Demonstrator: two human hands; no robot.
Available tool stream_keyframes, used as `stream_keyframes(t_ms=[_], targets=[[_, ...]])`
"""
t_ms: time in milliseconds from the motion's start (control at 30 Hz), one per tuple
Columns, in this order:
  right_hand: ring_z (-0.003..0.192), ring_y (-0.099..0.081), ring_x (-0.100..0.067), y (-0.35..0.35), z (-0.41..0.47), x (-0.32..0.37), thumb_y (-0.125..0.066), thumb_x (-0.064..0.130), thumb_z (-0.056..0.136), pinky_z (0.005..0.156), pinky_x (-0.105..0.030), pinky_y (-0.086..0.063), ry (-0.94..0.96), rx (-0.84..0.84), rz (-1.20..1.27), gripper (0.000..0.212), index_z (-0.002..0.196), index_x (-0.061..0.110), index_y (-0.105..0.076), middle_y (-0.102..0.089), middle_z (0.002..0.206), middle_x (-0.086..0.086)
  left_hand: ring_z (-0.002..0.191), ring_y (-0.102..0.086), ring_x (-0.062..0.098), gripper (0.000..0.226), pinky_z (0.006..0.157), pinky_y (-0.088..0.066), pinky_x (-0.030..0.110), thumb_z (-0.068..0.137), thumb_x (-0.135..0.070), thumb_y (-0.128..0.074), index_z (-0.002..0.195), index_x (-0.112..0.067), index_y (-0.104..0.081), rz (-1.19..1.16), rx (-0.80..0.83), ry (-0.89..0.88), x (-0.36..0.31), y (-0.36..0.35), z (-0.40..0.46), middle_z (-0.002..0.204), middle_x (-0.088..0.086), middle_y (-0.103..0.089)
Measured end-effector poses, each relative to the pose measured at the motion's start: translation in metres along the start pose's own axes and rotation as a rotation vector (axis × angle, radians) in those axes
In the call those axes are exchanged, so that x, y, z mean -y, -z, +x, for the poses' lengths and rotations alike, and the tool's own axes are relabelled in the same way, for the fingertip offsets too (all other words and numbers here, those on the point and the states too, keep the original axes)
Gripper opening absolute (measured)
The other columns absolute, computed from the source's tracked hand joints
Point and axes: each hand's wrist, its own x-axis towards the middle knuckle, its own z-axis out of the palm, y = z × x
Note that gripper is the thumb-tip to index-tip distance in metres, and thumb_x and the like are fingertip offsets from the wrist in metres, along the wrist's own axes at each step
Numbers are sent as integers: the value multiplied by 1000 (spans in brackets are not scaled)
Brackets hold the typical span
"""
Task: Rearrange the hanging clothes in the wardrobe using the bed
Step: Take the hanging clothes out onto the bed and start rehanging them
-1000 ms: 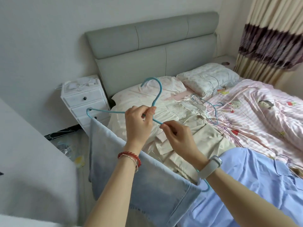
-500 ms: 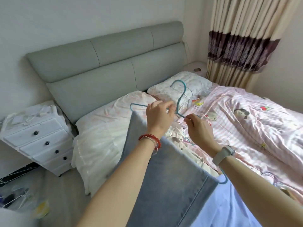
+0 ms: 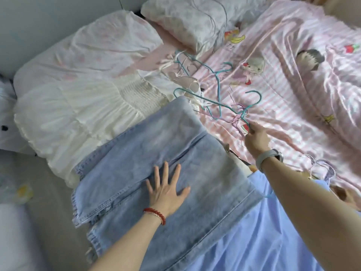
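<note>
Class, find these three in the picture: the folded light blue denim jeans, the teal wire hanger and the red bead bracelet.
folded light blue denim jeans (image 3: 136,145): head view, on the upper folded panel.
teal wire hanger (image 3: 213,101): head view, on its sloping shoulder wire.
red bead bracelet (image 3: 156,214): head view, on the beads across the left wrist.

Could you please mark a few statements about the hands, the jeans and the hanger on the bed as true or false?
1. The left hand lies flat with spread fingers on the jeans. True.
2. The right hand rests open on the pillow. False: it pinches the teal hanger over the pink striped quilt.
3. The jeans hang in the air. False: they lie on the bed.
4. A white dress lies beside the jeans. True.
</note>
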Motion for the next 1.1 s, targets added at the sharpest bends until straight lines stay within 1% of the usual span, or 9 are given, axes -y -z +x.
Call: stream_keyframes(t_ms=[133, 233, 400, 567, 800, 900, 1000, 1067, 1100], targets=[[129, -31, -35, -27, 0, -23, -36, 8, 89, 105, -49, -26, -110, 223, -308, 43, 132, 9, -40, -40, 138, -19, 136, 30, 26, 75, 108, 8, 59, 83, -73, -24, 136, -47, 23, 17, 144, -33, -2, -18, 19, 148, -6, 33], [138, -17, -28, -39, -29, -19, -37, 25, 92, 110, -53, -14, -8, 173, -346, 50, 140, 14, -27, -24, 149, -11, 138, 27, 24, 70, 109, 4, 57, 87, -66, -29, 138, -49, 16, -36, 236, -69, 2, -14, 20, 149, -8, 30], [140, -15, -29, -47, -73, 27, -40, 21, 92, 112, -53, -11, 426, 165, -381, 50, 140, 13, -27, -23, 150, -12, 142, 13, 23, 59, 114, 1, 49, 96, -46, -31, 146, -36, -2, 2, -36, -90, 17, 20, 5, 155, -1, 13], [141, -11, -24, -52, -138, 68, -38, 25, 94, 113, -51, -6, 599, 278, -372, 50, 141, 14, -27, -21, 152, -9, 143, 5, 23, 57, 113, 2, 49, 96, -42, -31, 147, -28, -8, 70, -270, -6, 46, 51, -48, 156, 2, 4], [138, -23, -21, -67, -310, 130, -40, 25, 95, 112, -46, -16, 883, 522, -204, 45, 138, 14, -36, -35, 145, -6, 141, -12, 16, 51, 111, -16, 44, 95, -32, -37, 144, -25, -24, -106, -522, 256, 126, 23, -225, 153, -2, -18], [132, -33, -22, -68, -397, 124, -43, 20, 92, 109, -41, -21, 1070, 603, -185, 41, 132, 11, -44, -47, 136, -6, 130, -37, 20, 47, 105, -31, 37, 92, -31, -44, 137, -18, -39, -212, -623, 364, 148, -15, -319, 145, 2, -37], [124, -41, -25, -67, -493, 107, -46, 17, 90, 105, -37, -25, 1265, 717, -213, 37, 126, 10, -49, -55, 125, -9, 112, -57, 24, 40, 89, -48, 38, 84, -21, -58, 122, -9, -56, -266, -744, 413, 158, -68, -425, 124, 9, -58], [123, -42, -22, -66, -560, 87, -44, 21, 91, 104, -33, -23, 1428, 813, -253, 39, 129, 14, -47, -54, 126, -7, 105, -61, 25, 39, 83, -51, 40, 76, -17, -64, 114, -8, -62, -274, -820, 546, 163, -111, -496, 114, 10, -63], [126, -39, -20, -66, -593, 78, -43, 23, 92, 106, -31, -21, 1499, 868, -259, 40, 131, 16, -44, -51, 130, -4, 112, -57, 23, 40, 90, -47, 39, 79, -19, -62, 118, -11, -59, -298, -807, 650, 165, -129, -530, 119, 8, -61]])
